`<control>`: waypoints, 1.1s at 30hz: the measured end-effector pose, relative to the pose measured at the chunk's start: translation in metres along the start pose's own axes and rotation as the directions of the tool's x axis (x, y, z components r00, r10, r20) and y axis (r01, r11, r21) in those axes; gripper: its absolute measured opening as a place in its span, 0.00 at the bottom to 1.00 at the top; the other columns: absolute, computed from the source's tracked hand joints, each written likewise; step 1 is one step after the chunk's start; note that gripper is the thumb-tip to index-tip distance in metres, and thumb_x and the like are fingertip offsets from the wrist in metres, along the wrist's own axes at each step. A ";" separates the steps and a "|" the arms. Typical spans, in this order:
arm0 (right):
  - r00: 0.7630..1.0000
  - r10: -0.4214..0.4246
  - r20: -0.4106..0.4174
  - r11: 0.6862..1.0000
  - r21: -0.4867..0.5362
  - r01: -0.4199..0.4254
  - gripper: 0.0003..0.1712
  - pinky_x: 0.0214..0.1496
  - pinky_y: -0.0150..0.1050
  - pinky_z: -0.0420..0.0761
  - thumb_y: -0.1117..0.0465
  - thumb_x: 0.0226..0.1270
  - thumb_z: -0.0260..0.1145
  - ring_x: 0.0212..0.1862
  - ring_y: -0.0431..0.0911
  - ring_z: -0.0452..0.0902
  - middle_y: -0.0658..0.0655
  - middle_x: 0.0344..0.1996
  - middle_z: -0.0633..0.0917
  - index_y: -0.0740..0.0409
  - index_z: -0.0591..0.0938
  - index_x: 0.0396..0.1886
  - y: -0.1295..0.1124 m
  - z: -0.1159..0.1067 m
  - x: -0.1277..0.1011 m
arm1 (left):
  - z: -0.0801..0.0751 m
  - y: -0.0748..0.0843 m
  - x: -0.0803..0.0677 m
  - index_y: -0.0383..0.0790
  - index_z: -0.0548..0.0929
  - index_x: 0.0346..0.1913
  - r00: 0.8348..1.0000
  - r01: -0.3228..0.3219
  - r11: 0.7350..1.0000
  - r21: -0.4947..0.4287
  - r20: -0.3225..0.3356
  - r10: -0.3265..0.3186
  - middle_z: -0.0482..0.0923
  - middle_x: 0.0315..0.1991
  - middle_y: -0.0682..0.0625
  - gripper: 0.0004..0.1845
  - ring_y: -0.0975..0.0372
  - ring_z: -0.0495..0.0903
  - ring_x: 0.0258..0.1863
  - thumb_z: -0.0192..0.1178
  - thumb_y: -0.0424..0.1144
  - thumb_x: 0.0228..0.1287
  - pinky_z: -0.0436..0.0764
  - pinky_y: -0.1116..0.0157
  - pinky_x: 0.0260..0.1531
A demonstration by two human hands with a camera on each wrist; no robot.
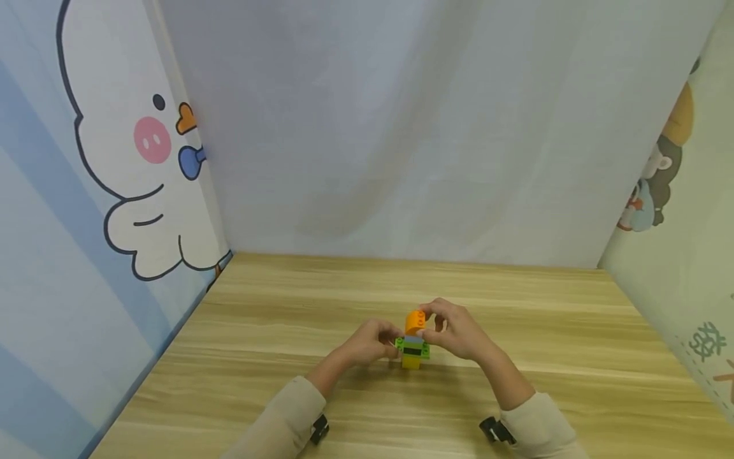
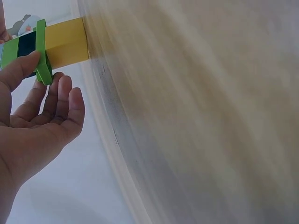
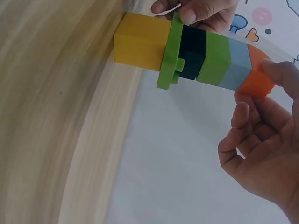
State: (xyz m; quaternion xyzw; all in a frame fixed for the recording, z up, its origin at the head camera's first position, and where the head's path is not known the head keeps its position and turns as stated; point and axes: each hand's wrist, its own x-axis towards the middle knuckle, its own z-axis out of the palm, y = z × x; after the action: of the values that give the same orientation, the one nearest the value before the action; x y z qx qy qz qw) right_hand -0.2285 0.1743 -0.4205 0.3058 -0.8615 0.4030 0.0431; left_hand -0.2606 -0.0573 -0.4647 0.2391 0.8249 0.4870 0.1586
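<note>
A tower of toy building bricks stands on the wooden table. From the bottom it has a yellow brick (image 3: 142, 42), a wide thin green brick (image 3: 169, 60), a dark brick (image 3: 192, 52), a green brick (image 3: 215, 58), a light blue brick (image 3: 236, 65) and an orange brick (image 3: 254, 77) with a curved side. My right hand (image 1: 459, 330) pinches the orange brick at the top, thumb on one side and fingertips on the other. Lower down, my left hand (image 1: 367, 343) holds the thin green brick by its jutting end, its thumb (image 2: 21, 67) beside the dark brick.
The light wood table (image 1: 258, 306) runs back to a pale curtain (image 1: 373, 159). Printed cloth walls, a white cartoon figure (image 1: 115, 127) on the left one, close in both sides. Dark straps (image 1: 497, 431) show at both sleeve cuffs.
</note>
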 end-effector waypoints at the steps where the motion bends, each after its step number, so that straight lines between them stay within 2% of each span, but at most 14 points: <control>1: 1.000 0.004 0.000 1.000 -0.002 -0.004 0.16 0.33 0.34 0.73 0.66 0.71 0.68 0.35 0.39 0.70 0.59 0.44 0.83 0.69 0.83 0.55 0.001 0.000 0.000 | 0.000 0.000 0.000 0.25 0.84 0.53 1.000 0.001 1.000 -0.001 -0.001 -0.001 0.86 0.44 0.41 0.18 0.59 0.82 0.40 0.69 0.23 0.59 0.84 0.63 0.42; 12: 1.000 0.019 -0.025 1.000 0.001 -0.019 0.16 0.35 0.35 0.75 0.67 0.70 0.69 0.36 0.40 0.72 0.58 0.44 0.83 0.68 0.83 0.55 0.003 0.002 -0.002 | 0.001 0.000 0.000 0.26 0.85 0.52 1.000 0.000 1.000 -0.008 0.000 0.000 0.86 0.44 0.42 0.17 0.57 0.82 0.41 0.70 0.24 0.59 0.84 0.61 0.43; 19: 0.997 0.066 -0.039 0.995 0.071 -0.064 0.19 0.44 0.38 0.79 0.66 0.69 0.68 0.44 0.46 0.77 0.61 0.47 0.83 0.69 0.82 0.57 0.002 0.006 -0.003 | 0.000 0.001 -0.001 0.27 0.84 0.52 1.000 0.011 1.000 -0.003 0.004 -0.011 0.86 0.46 0.41 0.17 0.55 0.84 0.44 0.70 0.24 0.59 0.86 0.59 0.47; 23: 0.995 0.085 -0.042 0.990 0.119 -0.080 0.22 0.49 0.41 0.82 0.66 0.72 0.66 0.48 0.52 0.80 0.64 0.49 0.84 0.72 0.79 0.63 0.003 0.007 -0.003 | -0.002 0.002 -0.001 0.27 0.83 0.55 0.999 0.035 0.999 0.001 0.022 -0.035 0.85 0.49 0.40 0.19 0.50 0.85 0.49 0.70 0.26 0.61 0.85 0.54 0.51; 27: 0.992 0.087 -0.089 0.987 0.141 -0.074 0.24 0.51 0.42 0.83 0.66 0.75 0.66 0.50 0.54 0.82 0.64 0.48 0.85 0.70 0.76 0.66 0.006 0.009 -0.001 | -0.005 0.004 0.001 0.27 0.81 0.59 0.998 0.045 0.999 0.001 0.041 -0.045 0.83 0.55 0.37 0.20 0.45 0.83 0.55 0.68 0.27 0.64 0.83 0.49 0.56; 33: 0.980 0.047 -0.195 0.991 0.132 -0.021 0.15 0.50 0.42 0.84 0.68 0.75 0.65 0.49 0.57 0.83 0.63 0.48 0.86 0.65 0.77 0.57 0.011 0.013 0.004 | -0.007 0.006 0.004 0.28 0.81 0.60 0.999 0.036 0.999 0.027 0.032 -0.037 0.82 0.57 0.37 0.20 0.45 0.81 0.58 0.65 0.28 0.67 0.81 0.48 0.59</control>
State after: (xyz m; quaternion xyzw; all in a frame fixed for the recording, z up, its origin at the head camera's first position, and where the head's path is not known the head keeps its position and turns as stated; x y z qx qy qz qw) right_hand -0.2358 0.1682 -0.4358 0.2517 -0.8301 0.4871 0.1017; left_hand -0.2659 -0.0580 -0.4562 0.2339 0.8328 0.4691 0.1778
